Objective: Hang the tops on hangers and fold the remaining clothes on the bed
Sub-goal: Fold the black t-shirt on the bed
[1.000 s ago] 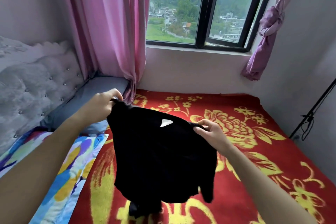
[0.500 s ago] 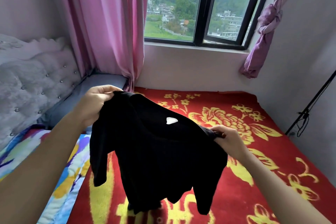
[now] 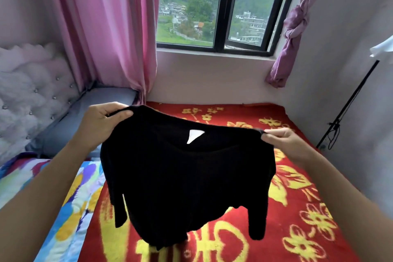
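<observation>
Black and soft, the top (image 3: 187,178) hangs in the air in front of us, above the bed (image 3: 297,208), and it does not touch the blanket as far as we can see. It is spread wide, with the neck opening toward us and a white label (image 3: 194,135) showing inside the collar. The 2 sleeves drop down at the sides, and the hem hangs lowest in the middle.

Our left hand (image 3: 102,122) is closed on the left shoulder of the top, the thumb pressing the cloth against the fingers. Our right hand (image 3: 282,141) pinches the right shoulder in the same way, with the fingertips closed on a small fold. Both hands hold only this top.

We judge that the task is at an early or middle point for this piece: the top is opened and held by the shoulders, ready for a hanger, but no hanger is in it. We see no hanger in the view. At the right edge a white cloth (image 3: 382,49) hangs above a thin black stand (image 3: 348,104); what it is, we cannot tell. On the bed we see no folded clothes and no other loose clothes, only the red blanket and, at the left, a colourful quilt (image 3: 70,208). So how many pieces are left, we cannot say.
</observation>
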`<action>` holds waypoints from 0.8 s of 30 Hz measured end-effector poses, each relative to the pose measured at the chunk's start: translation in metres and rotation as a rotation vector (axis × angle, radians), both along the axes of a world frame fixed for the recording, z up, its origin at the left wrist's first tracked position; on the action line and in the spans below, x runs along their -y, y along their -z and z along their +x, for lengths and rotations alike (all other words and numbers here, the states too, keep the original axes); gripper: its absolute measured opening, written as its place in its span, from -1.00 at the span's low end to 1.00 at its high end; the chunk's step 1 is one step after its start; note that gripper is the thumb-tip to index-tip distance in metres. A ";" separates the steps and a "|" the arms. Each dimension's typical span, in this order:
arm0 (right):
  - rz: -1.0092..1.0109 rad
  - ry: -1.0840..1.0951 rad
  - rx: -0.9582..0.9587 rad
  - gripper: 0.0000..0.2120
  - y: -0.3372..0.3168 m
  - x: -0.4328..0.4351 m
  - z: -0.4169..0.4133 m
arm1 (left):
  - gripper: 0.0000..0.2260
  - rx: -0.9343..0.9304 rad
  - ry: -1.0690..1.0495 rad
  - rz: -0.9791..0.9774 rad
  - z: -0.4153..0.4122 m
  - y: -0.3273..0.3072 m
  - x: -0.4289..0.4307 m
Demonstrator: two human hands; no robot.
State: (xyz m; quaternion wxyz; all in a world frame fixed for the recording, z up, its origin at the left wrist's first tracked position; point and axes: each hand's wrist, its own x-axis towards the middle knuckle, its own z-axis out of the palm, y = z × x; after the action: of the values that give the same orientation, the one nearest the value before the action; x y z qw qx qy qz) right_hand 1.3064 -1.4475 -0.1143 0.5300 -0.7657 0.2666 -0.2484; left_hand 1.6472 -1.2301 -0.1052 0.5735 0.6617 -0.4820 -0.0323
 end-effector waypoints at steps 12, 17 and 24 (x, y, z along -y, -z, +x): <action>-0.740 0.470 -0.164 -0.48 -0.070 -0.046 0.005 | -0.73 0.021 -0.339 -0.006 -0.019 -0.044 0.021; -0.678 0.281 -0.301 -0.72 -0.073 -0.077 -0.046 | -0.63 0.446 -0.606 -0.079 -0.067 -0.029 -0.014; -0.161 -0.087 -0.473 -0.65 -0.057 -0.106 -0.138 | -0.57 0.634 -0.772 -0.240 -0.120 -0.023 -0.078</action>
State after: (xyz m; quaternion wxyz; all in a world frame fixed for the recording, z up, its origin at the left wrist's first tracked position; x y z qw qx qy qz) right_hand 1.1683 -1.3413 -0.0574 0.4003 -0.8530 0.3296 -0.0598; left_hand 1.5274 -1.1521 -0.0825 0.4412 0.6982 -0.3530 0.4396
